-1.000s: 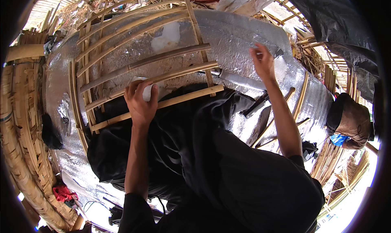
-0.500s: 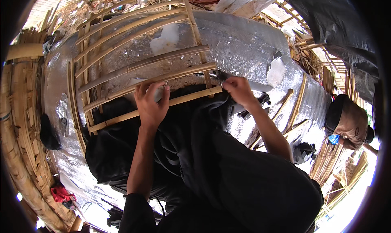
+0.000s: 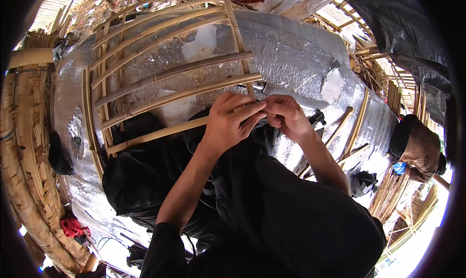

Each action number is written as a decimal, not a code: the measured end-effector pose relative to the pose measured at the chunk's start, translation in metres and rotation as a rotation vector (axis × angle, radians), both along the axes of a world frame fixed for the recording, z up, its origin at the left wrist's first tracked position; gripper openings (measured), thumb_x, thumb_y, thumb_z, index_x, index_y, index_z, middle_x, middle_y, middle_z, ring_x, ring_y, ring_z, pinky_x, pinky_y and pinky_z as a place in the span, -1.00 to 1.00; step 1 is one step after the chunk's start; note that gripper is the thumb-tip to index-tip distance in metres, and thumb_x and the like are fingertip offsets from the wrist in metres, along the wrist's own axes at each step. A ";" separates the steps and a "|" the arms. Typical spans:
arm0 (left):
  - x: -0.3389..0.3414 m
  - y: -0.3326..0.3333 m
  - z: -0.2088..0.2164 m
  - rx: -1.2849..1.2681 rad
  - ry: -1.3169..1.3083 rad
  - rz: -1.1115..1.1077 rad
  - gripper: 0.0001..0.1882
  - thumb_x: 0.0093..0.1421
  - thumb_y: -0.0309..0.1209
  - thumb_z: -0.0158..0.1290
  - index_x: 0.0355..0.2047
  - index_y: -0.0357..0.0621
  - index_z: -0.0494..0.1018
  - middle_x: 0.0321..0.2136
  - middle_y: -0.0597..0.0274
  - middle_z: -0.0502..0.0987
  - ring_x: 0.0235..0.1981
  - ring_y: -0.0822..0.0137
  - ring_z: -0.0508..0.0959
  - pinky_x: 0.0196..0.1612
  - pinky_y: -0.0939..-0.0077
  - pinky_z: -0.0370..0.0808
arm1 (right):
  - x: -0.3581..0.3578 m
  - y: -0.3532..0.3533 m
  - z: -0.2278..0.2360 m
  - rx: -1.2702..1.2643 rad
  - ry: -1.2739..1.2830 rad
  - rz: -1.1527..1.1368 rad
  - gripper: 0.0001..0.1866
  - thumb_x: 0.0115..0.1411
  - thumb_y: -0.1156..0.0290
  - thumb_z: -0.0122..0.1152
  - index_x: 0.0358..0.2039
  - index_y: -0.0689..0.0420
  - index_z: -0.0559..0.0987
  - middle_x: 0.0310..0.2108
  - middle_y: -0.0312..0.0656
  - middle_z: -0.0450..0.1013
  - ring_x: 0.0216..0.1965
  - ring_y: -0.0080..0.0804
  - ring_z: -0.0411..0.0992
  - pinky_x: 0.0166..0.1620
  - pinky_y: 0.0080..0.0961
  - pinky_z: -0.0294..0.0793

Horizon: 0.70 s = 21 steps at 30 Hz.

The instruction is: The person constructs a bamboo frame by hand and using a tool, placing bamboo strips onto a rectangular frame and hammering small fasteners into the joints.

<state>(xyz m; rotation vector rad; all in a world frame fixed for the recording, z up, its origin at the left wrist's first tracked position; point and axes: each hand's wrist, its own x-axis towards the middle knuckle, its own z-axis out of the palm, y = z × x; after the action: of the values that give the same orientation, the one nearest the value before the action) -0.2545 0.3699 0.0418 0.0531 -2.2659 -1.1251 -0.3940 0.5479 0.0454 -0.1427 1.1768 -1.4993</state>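
A bamboo lattice frame (image 3: 182,94) made of several slats lies partly over my lap. My left hand (image 3: 233,121) is at the right end of the nearest slat (image 3: 160,134), its thumb and fingers pinched together. Against its fingertips is my right hand (image 3: 290,117), also pinched, by the corner where the slat meets the frame's side bar (image 3: 236,30). Whatever sits between the fingertips is too small or hidden to make out. Just beyond the right hand, a long grey flat piece (image 3: 303,101) lies on the silvery sheet.
Silvery foil sheeting (image 3: 286,45) covers the surface beneath the frame. Loose bamboo sticks (image 3: 357,122) lie to the right, near a black bundle (image 3: 363,182). A person in brown (image 3: 420,154) is at the far right. A woven bamboo wall (image 3: 29,147) stands left, with red cloth (image 3: 74,228) beside it.
My left hand has moved right along the near slats and now meets my right hand at the frame's corner. The right hand has shifted slightly nearer to me.
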 end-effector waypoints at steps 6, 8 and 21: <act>0.025 0.019 -0.017 -0.062 -0.009 0.091 -0.69 0.07 -0.52 0.43 -0.15 -0.05 0.71 -0.27 0.36 0.66 -0.36 0.26 0.60 -0.27 0.34 0.49 | 0.026 0.007 -0.010 0.106 -0.046 0.051 -0.74 0.42 0.33 0.22 -0.09 0.24 0.71 -0.54 -0.34 0.43 -0.56 -0.62 0.27 -0.47 -0.59 0.21; 0.028 0.018 -0.016 0.023 -0.001 0.114 -0.74 0.11 -0.56 0.39 -0.17 -0.10 0.69 -0.28 0.29 0.65 -0.36 0.23 0.61 -0.25 0.34 0.52 | 0.021 0.006 -0.014 0.157 0.169 0.089 -0.77 0.43 0.34 0.25 -0.07 0.20 0.72 -0.43 -0.29 0.55 -0.49 -0.59 0.40 -0.42 -0.62 0.33; 0.105 0.028 0.001 0.113 -0.277 0.176 -0.77 0.10 -0.62 0.37 -0.24 -0.19 0.61 -0.27 0.09 0.63 -0.26 0.06 0.66 -0.19 0.28 0.58 | -0.031 -0.040 -0.061 0.377 1.184 0.078 -0.58 0.30 0.32 0.42 0.17 0.05 0.67 -0.12 -0.17 0.65 -0.41 -0.46 0.53 -0.25 -0.42 0.59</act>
<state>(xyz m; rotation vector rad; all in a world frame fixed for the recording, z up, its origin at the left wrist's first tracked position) -0.1494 0.3974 0.0427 0.4711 -2.3768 -1.2103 -0.4249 0.5081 -0.0158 -0.8872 2.3166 -1.0394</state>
